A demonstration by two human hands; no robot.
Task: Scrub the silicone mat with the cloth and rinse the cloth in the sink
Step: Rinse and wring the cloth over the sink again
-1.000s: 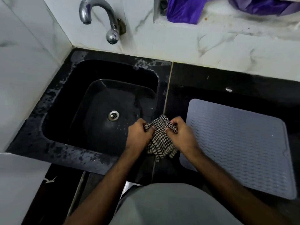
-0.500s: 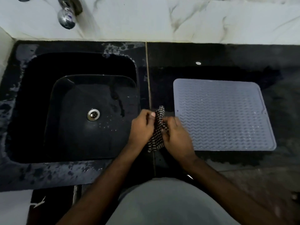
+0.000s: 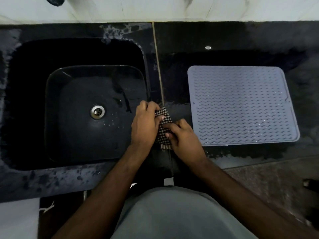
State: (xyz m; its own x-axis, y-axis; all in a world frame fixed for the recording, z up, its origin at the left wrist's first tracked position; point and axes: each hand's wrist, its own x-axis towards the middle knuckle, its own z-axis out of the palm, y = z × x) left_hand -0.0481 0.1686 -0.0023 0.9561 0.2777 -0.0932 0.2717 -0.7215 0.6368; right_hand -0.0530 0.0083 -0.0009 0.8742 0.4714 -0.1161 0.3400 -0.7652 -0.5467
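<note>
A black-and-white checked cloth (image 3: 163, 125) is bunched between both hands over the strip of counter between sink and mat. My left hand (image 3: 144, 124) grips its left side, fingers curled over the upper part. My right hand (image 3: 183, 136) grips its lower right side, fingers curled into the fabric. The grey silicone mat (image 3: 241, 104) lies flat on the black counter to the right of my hands, its ridged face up and nothing on it. The black sink (image 3: 32, 100) lies to the left, with a metal drain (image 3: 97, 111) in the middle of its basin.
White marble wall tiles (image 3: 172, 7) run along the back. A tap's dark tip (image 3: 54, 0) shows at the top left edge. The wet black counter (image 3: 224, 40) surrounds sink and mat. A small white speck (image 3: 208, 47) lies behind the mat. The floor shows at lower right.
The view has tilted down, so the tap has left the frame. The cloth went from spread between my hands to folded and bunched, with my right hand lower on it.
</note>
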